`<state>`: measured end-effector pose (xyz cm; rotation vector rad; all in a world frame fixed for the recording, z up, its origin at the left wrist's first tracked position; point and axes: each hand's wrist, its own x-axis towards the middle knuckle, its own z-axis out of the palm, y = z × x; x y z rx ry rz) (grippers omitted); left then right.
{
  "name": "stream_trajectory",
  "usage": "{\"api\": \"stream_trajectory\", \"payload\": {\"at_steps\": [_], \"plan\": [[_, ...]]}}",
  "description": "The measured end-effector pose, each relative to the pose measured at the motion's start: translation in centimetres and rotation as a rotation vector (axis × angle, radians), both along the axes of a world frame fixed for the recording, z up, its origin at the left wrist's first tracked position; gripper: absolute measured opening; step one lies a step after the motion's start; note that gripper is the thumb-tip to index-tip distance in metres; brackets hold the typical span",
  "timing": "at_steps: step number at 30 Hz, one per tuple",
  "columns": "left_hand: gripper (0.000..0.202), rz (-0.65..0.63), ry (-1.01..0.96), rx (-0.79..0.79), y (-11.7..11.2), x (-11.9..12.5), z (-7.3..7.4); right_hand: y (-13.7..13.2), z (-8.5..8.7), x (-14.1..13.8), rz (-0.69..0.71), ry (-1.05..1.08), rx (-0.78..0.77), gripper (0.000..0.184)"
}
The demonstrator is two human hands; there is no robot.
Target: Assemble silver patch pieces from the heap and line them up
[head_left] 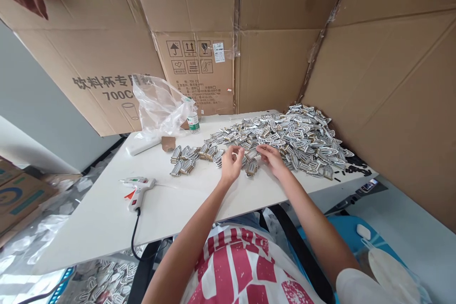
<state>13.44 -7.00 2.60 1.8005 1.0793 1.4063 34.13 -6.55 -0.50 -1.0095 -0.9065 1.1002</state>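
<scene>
On the white table (107,209) lies a big heap of small silver-and-white striped badge pieces (302,135). My left hand (231,162) hovers at the heap's near edge with fingers curled in a pinch; what it pinches is too small to make out. My right hand (272,157) rests palm-down on the pieces with fingers bent onto one of them. A small stack of pieces (251,167) stands between the two hands. Several grouped bundles of the same pieces (188,157) lie in a row to the left of my left hand.
A white glue gun (137,189) lies at the table's left with its black cord hanging over the front edge. A clear plastic bag (158,104), a small bottle (193,122) and a white power strip (142,145) sit at the back left. Cardboard walls (285,57) surround the table.
</scene>
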Motion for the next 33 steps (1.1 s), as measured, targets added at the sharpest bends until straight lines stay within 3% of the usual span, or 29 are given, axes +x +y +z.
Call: {"api": "stream_trajectory", "payload": {"at_steps": [5,11,15,19,22,26,33], "plan": [[0.034,0.045,0.309,0.203,0.0,-0.2,-0.4,0.7,0.8,0.0,0.014,-0.084,-0.004,0.039],[0.026,0.100,0.419,0.201,0.1,-0.4,-0.9,1.0,1.2,-0.9,0.037,-0.147,0.015,0.041],[0.021,0.165,0.461,0.185,0.1,-0.5,-0.8,0.9,0.4,-0.8,-0.046,-0.221,0.055,0.041],[0.019,0.200,0.598,0.172,0.0,-0.9,-0.5,1.1,-0.5,0.1,-0.245,-0.456,0.207,0.040],[0.017,0.199,0.665,0.161,0.0,-1.4,-0.4,1.2,-1.1,0.6,-0.363,-0.707,0.228,0.028],[0.017,0.180,0.661,0.154,0.0,-1.8,-0.6,1.3,-1.8,0.8,-0.366,-0.986,0.212,0.012],[0.018,0.162,0.649,0.124,-0.1,-1.8,-0.8,1.4,-2.8,0.7,-0.410,-1.223,0.209,0.015]]}}
